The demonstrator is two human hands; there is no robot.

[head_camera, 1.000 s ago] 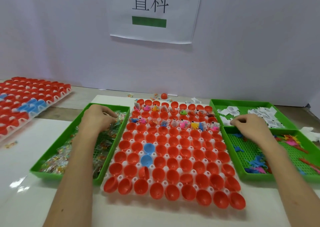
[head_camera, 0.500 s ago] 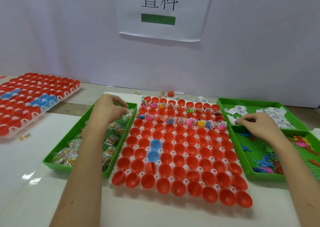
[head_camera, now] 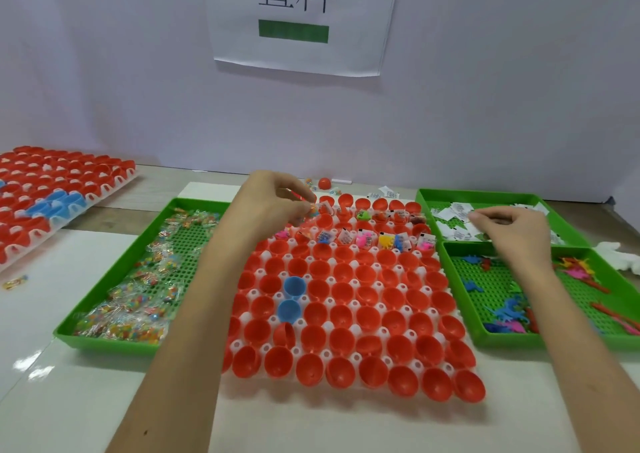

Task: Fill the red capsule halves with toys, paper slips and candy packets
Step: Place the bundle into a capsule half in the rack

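**Head view.** A sign [head_camera: 294, 19] on the wall at 12 o'clock reads "置料" above one green bar.

- **Centre:** a rack [head_camera: 412, 333] of red halves [head_camera: 367, 371], eight in the nearest row. Two blue halves [head_camera: 293, 286] sit among them toward 9 o'clock.
- **Trays:** three green trays.
  - The candy tray [head_camera: 116, 267] at 9 o'clock holds candy packets [head_camera: 138, 290].
  - The slip tray [head_camera: 485, 196] at 2 o'clock holds slips [head_camera: 453, 210], whose print is too fine to read.
  - The toy tray [head_camera: 519, 341] at 3 o'clock holds toys [head_camera: 509, 309].
- **Filled halves:** only the rack's two rows at 12 o'clock hold toys and slips.
- **Left hand** [head_camera: 273, 206]: over the rack's 11 o'clock corner, thumb and fingertips pinched on one packet [head_camera: 313, 208].
- **Right hand** [head_camera: 509, 227]: over the slip tray, fingers curled together. Whether they grip a slip cannot be told.
- **Other items:** a second rack [head_camera: 69, 189] at 10 o'clock, and one loose half [head_camera: 325, 183] beyond the rack at 12 o'clock.
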